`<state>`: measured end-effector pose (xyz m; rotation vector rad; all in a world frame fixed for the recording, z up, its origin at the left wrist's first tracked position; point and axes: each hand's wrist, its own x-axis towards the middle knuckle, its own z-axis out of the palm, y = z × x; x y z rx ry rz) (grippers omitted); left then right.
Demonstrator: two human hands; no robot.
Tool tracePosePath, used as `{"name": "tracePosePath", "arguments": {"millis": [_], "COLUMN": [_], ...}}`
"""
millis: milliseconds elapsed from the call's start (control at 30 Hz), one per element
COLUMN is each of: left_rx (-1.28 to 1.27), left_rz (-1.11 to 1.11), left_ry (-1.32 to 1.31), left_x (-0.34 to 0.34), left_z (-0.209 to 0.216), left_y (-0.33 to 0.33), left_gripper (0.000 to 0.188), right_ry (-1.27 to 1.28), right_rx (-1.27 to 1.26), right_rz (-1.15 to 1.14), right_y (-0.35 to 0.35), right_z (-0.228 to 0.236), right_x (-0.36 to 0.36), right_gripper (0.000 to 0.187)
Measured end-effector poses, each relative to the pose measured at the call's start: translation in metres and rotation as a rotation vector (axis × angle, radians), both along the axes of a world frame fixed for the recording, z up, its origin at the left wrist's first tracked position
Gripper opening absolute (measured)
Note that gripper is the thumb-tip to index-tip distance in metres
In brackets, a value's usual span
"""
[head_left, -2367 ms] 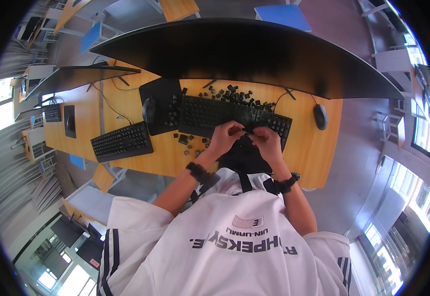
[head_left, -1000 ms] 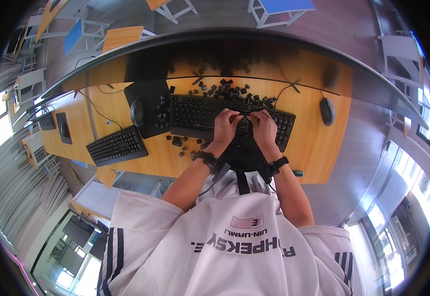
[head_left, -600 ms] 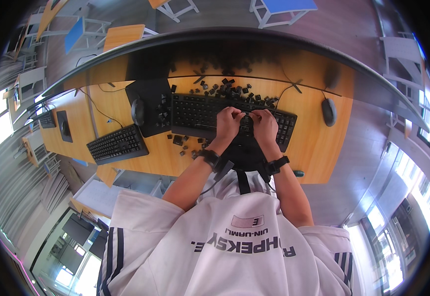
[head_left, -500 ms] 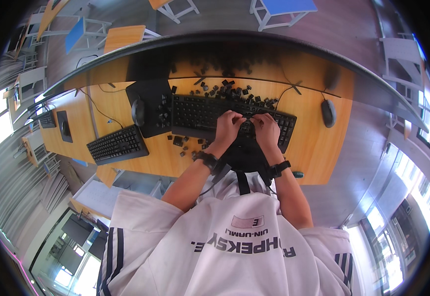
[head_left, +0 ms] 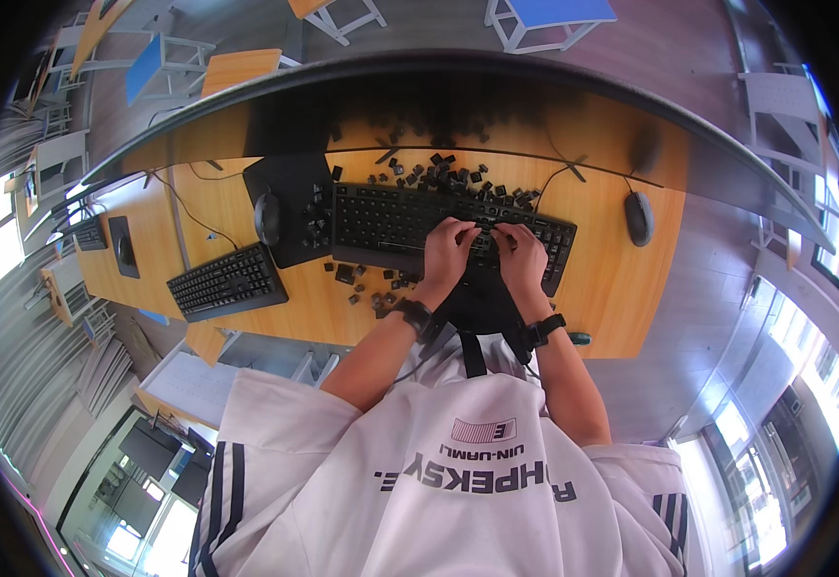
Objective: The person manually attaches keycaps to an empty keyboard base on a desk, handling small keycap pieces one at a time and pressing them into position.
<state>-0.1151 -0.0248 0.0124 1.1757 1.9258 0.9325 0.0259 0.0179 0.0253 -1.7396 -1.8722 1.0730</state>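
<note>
A black keyboard (head_left: 381,217) with many keycaps off its left and middle parts lies across the desk in front of me. Over its right half, my left hand (head_left: 447,252) is closed in a pinch, fingertips low above the keys. My right hand (head_left: 523,255) pinches in the same way, a small gap from the left. What the fingers hold, if anything, is too small and dark to name. Loose black keycaps (head_left: 453,176) are heaped behind the keyboard. More keycaps (head_left: 346,274) are scattered at its near left edge, and others (head_left: 317,216) lie by its left end.
A black mat (head_left: 290,173) bears a mouse (head_left: 267,217) on the left. A second keyboard (head_left: 228,282) lies nearer the front edge. Another mouse (head_left: 640,218) sits at the right. Behind everything, a long glossy dark panel (head_left: 419,82) spans the desk and reflects it.
My left wrist has shifted slightly to the right. Both hands stay pinched over the same part of the keyboard; the keycaps look unmoved.
</note>
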Motion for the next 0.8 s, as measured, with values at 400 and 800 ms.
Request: {"name": "tracePosePath", "arguments": {"millis": [400, 800], "left_rx": [-0.004, 0.088], "left_rz": [0.050, -0.038], "left_ry": [-0.013, 0.028], "left_x": [0.0012, -0.0051], "left_z": [-0.0030, -0.0080], "left_y": [0.0033, 0.0023], "left_gripper": [0.012, 0.011], "right_ry": [0.004, 0.036], "right_rx": [-0.015, -0.049], "right_rz": [-0.039, -0.055], "right_y": [0.0028, 0.0040], "right_z": [-0.0039, -0.0020], "right_x": [-0.0039, -0.0035], "right_gripper": [0.011, 0.010]}}
